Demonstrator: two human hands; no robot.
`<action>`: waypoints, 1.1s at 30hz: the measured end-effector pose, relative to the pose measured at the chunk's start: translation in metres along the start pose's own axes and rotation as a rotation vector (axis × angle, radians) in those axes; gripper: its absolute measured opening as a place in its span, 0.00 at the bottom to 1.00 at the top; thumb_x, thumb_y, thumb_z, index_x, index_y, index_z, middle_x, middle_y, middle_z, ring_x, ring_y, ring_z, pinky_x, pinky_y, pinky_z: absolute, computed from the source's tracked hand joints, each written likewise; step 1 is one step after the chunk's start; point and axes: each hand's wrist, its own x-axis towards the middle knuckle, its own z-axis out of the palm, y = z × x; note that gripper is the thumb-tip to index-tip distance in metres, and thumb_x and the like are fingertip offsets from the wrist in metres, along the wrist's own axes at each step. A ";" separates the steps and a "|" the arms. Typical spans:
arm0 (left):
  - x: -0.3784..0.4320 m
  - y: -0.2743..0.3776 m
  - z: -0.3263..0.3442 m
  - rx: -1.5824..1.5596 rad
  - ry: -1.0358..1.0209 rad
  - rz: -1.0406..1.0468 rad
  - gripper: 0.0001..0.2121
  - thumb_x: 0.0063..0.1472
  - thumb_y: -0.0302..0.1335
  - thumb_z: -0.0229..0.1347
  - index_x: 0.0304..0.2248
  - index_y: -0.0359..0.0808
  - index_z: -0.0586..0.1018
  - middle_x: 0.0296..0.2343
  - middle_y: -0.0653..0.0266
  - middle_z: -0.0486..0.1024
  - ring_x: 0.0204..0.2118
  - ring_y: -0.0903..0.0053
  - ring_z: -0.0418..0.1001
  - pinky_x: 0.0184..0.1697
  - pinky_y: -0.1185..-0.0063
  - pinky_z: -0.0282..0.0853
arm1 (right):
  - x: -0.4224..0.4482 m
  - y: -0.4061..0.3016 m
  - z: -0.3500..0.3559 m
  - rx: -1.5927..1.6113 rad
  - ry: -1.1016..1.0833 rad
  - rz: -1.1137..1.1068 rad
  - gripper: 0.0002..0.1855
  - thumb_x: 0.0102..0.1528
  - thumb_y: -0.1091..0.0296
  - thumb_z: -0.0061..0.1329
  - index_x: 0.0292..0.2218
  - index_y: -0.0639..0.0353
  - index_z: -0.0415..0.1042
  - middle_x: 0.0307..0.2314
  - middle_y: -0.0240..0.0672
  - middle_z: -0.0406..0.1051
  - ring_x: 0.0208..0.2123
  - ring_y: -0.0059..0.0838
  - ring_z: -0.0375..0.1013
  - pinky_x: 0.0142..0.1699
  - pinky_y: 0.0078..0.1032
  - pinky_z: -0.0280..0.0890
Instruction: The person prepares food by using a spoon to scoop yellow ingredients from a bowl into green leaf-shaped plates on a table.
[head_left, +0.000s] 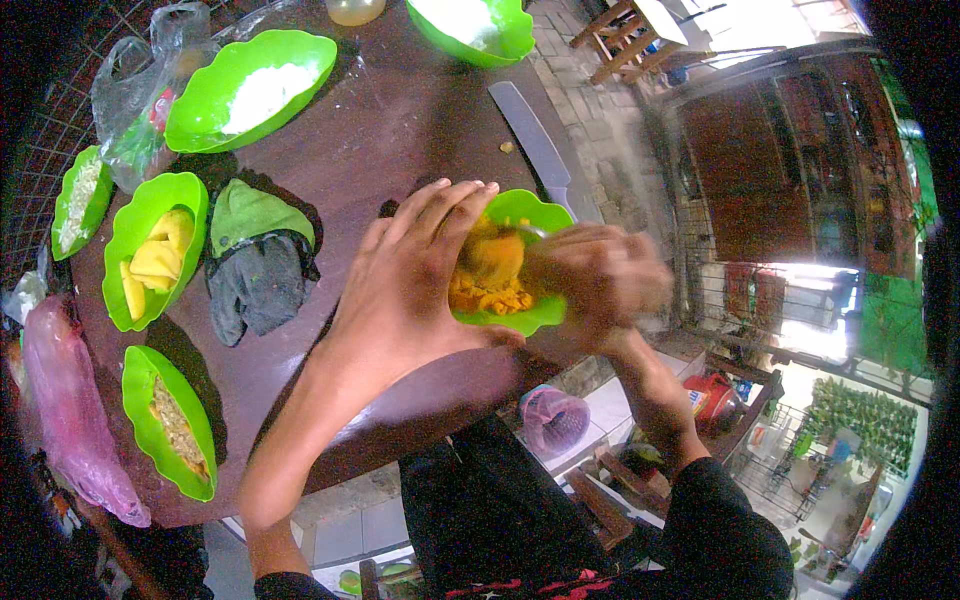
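My left hand (409, 277) wraps around the near and left sides of a green wavy-rimmed bowl (536, 206), with its thumb along the near rim. Orange mash (491, 296) fills the middle of this bowl. Over the right side, my right hand (604, 277) is blurred by motion. It is closed around what looks like a metal utensil (534, 229), whose shiny part shows above the mash. The fingers hide most of that utensil. Just beyond the bowl lies a grey-bladed knife (532, 139), its handle partly hidden behind the bowl.
Green bowls with white powder (270, 97) and yellow chunks (157, 262) stand on the brown table (390, 112). A grey-green cloth (259, 270) lies left of my hands. A pink plastic bag (71, 412) and a clear bag (127, 105) line the left edge.
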 end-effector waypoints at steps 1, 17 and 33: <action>0.000 -0.001 0.001 -0.017 0.007 0.004 0.51 0.34 0.48 0.70 0.58 0.39 0.61 0.55 0.57 0.63 0.60 0.61 0.58 0.58 0.64 0.56 | -0.002 -0.004 0.003 0.096 -0.005 0.062 0.12 0.57 0.67 0.44 0.24 0.62 0.68 0.23 0.39 0.70 0.29 0.39 0.72 0.38 0.34 0.67; -0.002 0.003 -0.001 -0.031 0.021 -0.017 0.51 0.34 0.48 0.70 0.58 0.38 0.62 0.55 0.57 0.64 0.60 0.62 0.58 0.59 0.64 0.56 | 0.039 -0.041 0.015 0.195 0.133 -0.149 0.14 0.57 0.69 0.38 0.20 0.59 0.64 0.12 0.37 0.65 0.13 0.28 0.64 0.20 0.31 0.62; -0.003 0.000 0.002 0.002 0.012 -0.004 0.52 0.35 0.48 0.70 0.59 0.38 0.59 0.55 0.55 0.63 0.60 0.60 0.57 0.59 0.63 0.55 | 0.027 -0.042 -0.002 0.466 0.042 0.092 0.17 0.58 0.64 0.38 0.18 0.53 0.61 0.13 0.33 0.62 0.13 0.30 0.60 0.26 0.27 0.65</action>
